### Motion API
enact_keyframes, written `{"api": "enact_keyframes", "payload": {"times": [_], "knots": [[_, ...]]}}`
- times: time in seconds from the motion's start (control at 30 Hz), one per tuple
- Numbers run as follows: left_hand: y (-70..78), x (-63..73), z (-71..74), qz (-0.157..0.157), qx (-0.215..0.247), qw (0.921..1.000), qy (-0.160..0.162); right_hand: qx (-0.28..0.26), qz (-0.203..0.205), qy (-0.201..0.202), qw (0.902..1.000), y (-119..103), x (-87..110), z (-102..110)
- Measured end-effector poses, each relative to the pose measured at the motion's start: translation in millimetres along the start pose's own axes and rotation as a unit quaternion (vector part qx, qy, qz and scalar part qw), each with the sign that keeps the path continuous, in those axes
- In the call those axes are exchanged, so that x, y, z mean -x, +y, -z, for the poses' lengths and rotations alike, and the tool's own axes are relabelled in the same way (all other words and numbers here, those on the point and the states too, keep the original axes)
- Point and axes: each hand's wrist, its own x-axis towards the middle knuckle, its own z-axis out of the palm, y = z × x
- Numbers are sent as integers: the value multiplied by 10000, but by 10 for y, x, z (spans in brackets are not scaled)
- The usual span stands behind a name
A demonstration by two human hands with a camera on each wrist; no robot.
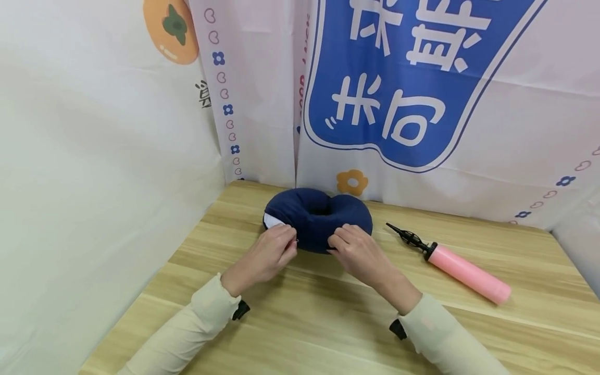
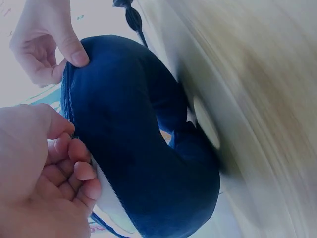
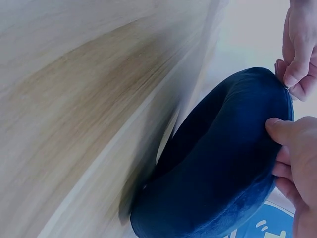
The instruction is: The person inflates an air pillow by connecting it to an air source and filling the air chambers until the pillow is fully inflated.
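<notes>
A navy blue U-shaped neck pillow (image 1: 349, 209) stands on the wooden table, held by both hands. Along its near edge runs a zipper (image 2: 113, 186), partly unzipped, with white inner material (image 1: 273, 221) showing on the left side. My left hand (image 1: 269, 251) pinches the zipper at its pull, thumb against the bent fingers. Farther right on the same edge, my right hand (image 1: 360, 253) grips the cover, its thumb on the blue fabric and the fingers behind it. In the right wrist view a small metal bit shows at the left hand's fingertips.
A pink hand pump (image 1: 469, 272) with a black nozzle lies on the table (image 1: 323, 323), right of the pillow. White printed cloth (image 1: 262, 104) hangs behind the table's far edge, and a plain white one (image 1: 103, 156) borders the left side.
</notes>
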Motion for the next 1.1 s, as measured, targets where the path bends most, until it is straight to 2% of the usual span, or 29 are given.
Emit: {"api": "enact_keyframes", "payload": {"times": [0.23,0.4,0.53,0.63,0.8,0.97,1.1], "knots": [[40,-9,39,-6,-262,9996,-73,162,-194,-58,9997,-64,-27,59],[81,-30,4,-138,-245,9996,-93,664,-191,169,9975,-231,-165,6],[117,1,-22,-352,-587,9977,-26,1174,9,300,9926,-332,-236,-120],[135,49,-53,-409,-1017,9939,109,1068,-120,152,9941,-359,-251,-150],[144,108,-97,-246,-1503,9875,414,707,-372,-172,9967,-379,-336,-125],[158,87,-110,-227,-1489,9873,507,1101,-208,-301,9932,-372,-379,-155],[159,67,-87,-193,-1301,9907,345,950,-301,-149,9949,-357,-342,-151]]}}
